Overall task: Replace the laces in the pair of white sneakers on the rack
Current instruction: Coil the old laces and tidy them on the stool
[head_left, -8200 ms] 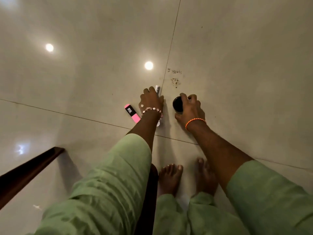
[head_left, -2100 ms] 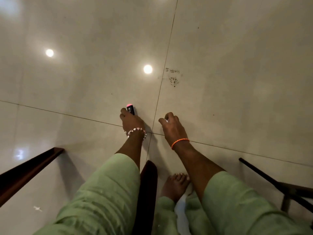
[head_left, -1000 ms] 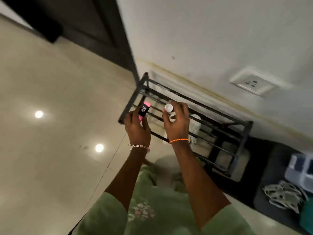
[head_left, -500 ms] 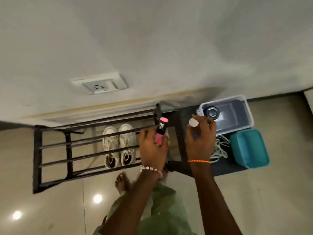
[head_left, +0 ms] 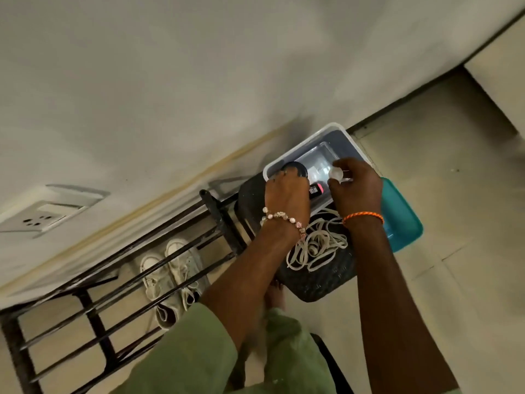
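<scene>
Stowage of loose items into the clear plastic bin (head_left: pixel 348 139) appears to be the step in hand, a tidy-up ahead of the lacing itself. The left hand (head_left: pixel 287 194) is over the bin's near corner with the pink highlighter (head_left: pixel 316 190) at its fingertips; whether the fingers grip it or have let it go cannot be told. The right hand (head_left: pixel 356 184) pinches a small white cap-like object (head_left: pixel 336 174) above the bin's interior. Lower each item until it rests on the bin floor before letting go, and keep it away from the round black tin (head_left: pixel 294 168) at the bin's 9 o'clock end. The white sneakers (head_left: pixel 170 273) sit side by side on the lower tier of the black metal shoe rack (head_left: pixel 93 311), at 8 o'clock from the hands and well apart from them. The loose white laces (head_left: pixel 318 247) lie in a heap on the dark woven stool top (head_left: pixel 318 282), directly below the wrists at 6 o'clock. The bin rim is a raised edge, so lift the hands upward before withdrawing. The wall (head_left: pixel 199 66) closes off 12 o'clock, the teal lid (head_left: pixel 403 220) lies just beside the right wrist at 3 o'clock, and the rack post (head_left: pixel 220 220) stands near the left wrist at 9 o'clock. Open room lies toward 5 o'clock over bare floor (head_left: pixel 454 280). Avoid snagging the beaded bracelet in the laces.
</scene>
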Motion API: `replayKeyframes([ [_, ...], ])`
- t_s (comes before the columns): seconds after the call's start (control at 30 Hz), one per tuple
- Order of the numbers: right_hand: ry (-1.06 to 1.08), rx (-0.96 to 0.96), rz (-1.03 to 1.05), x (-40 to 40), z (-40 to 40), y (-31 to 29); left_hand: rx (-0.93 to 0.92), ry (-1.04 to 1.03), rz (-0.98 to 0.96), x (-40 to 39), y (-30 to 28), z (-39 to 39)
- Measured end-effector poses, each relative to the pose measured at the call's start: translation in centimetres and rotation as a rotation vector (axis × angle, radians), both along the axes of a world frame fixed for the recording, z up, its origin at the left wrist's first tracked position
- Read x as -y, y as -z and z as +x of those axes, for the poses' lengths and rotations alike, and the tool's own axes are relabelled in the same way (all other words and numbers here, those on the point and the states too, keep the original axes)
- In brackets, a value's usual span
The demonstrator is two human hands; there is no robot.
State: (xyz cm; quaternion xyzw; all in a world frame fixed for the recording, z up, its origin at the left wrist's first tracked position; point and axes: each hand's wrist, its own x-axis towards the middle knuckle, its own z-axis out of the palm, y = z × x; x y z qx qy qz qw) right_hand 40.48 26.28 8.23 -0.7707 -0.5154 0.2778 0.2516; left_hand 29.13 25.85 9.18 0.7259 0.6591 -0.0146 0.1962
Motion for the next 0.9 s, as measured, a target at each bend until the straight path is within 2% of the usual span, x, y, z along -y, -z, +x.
replayKeyframes([
  [0.1,-0.008,0.005,-0.026,-1.1,1.3,0.2,-0.003,0.039,-0.011,-0.3,0.5,1.6],
  [0.3,-0.086,0.055,-0.111,-2.3,2.1,0.1,-0.065,-0.017,-0.086,-0.5,0.8,3.2],
  [0.47,-0.253,0.246,-0.324,-4.3,2.0,0.3,-0.129,-0.070,-0.161,-1.0,0.4,3.8],
  [0.6,-0.317,0.306,-0.363,-5.4,1.6,0.9,-0.156,-0.075,-0.206,-1.0,0.5,3.5],
  [0.8,-0.503,0.302,-0.448,-5.5,1.4,1.5,-0.125,-0.108,-0.211,-0.3,0.8,2.7],
  [0.9,-0.543,0.279,-0.465,-5.4,1.3,1.9,0.009,-0.088,-0.114,0.7,1.7,1.9],
])
